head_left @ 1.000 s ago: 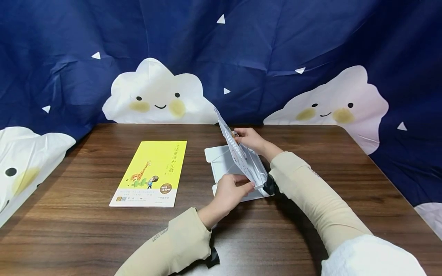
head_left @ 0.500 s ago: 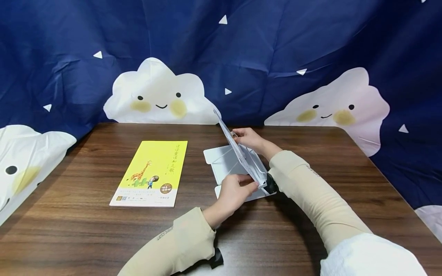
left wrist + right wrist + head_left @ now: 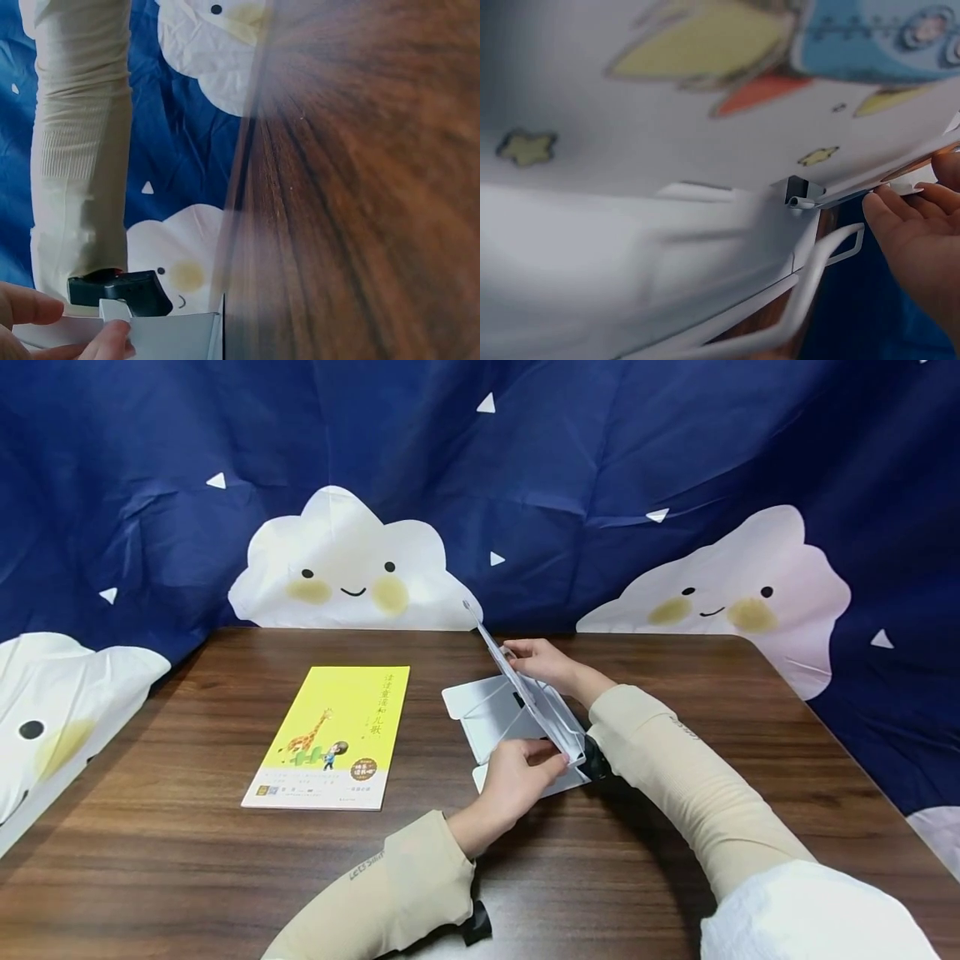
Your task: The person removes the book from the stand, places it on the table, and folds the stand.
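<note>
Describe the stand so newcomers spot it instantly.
On the brown table, look right of the yellow book. The stand is there, held by the left hand and right hand. Unlike the flat book, it's white, with a panel tilted up above its base.

A white folding stand (image 3: 483, 714) lies partly opened on the table (image 3: 187, 877). Its flat base has rounded tabs and thin grooves, while its upper panel (image 3: 534, 703) tilts steeply up, far end raised to the left. The panel's face carries drawings in yellow, red and blue, with small yellow stars; a bent white rod (image 3: 804, 296) shows beside it. The left hand (image 3: 517, 781) pinches its near edge, the right hand (image 3: 546, 664) its far side.
</note>
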A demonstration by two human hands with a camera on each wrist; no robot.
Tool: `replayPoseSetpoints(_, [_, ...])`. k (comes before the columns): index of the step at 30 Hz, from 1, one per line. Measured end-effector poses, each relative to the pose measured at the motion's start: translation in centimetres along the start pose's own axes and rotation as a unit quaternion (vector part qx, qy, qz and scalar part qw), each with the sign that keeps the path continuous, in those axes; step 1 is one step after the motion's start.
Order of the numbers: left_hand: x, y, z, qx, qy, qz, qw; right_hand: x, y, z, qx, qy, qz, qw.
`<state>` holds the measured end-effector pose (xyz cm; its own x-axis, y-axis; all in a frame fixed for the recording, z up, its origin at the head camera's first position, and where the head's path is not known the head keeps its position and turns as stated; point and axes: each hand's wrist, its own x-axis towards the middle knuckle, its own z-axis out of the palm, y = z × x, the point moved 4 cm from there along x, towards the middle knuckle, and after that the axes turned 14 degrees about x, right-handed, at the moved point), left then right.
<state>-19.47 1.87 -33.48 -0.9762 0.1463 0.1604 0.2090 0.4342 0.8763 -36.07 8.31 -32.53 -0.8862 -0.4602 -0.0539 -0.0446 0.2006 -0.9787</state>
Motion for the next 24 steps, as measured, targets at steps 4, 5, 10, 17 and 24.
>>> replayPoseSetpoints(4, [-0.1,0.0,0.1,-0.028,-0.003,-0.002,0.9996,-0.1,0.1,0.1,0.008,-0.018,0.004,1.000])
replayPoseSetpoints(5, [-0.1,0.0,0.2,-0.033,-0.004,-0.001,0.9995,-0.1,0.1,0.1,0.008,-0.019,0.005,1.000])
replayPoseSetpoints(10, [0.0,0.0,0.4,-0.051,-0.015,-0.002,0.9986,0.0,0.3,-0.2,0.010,-0.019,0.008,1.000])
replayPoseSetpoints(17, [0.0,-0.1,0.3,-0.037,-0.023,-0.005,0.9990,-0.1,0.1,-0.2,0.010,-0.016,0.009,1.000])
replayPoseSetpoints(24, [-0.1,-0.4,-0.2,0.002,-0.013,-0.014,0.9998,-1.2,-0.7,-0.1,-0.015,-0.038,-0.004,0.999])
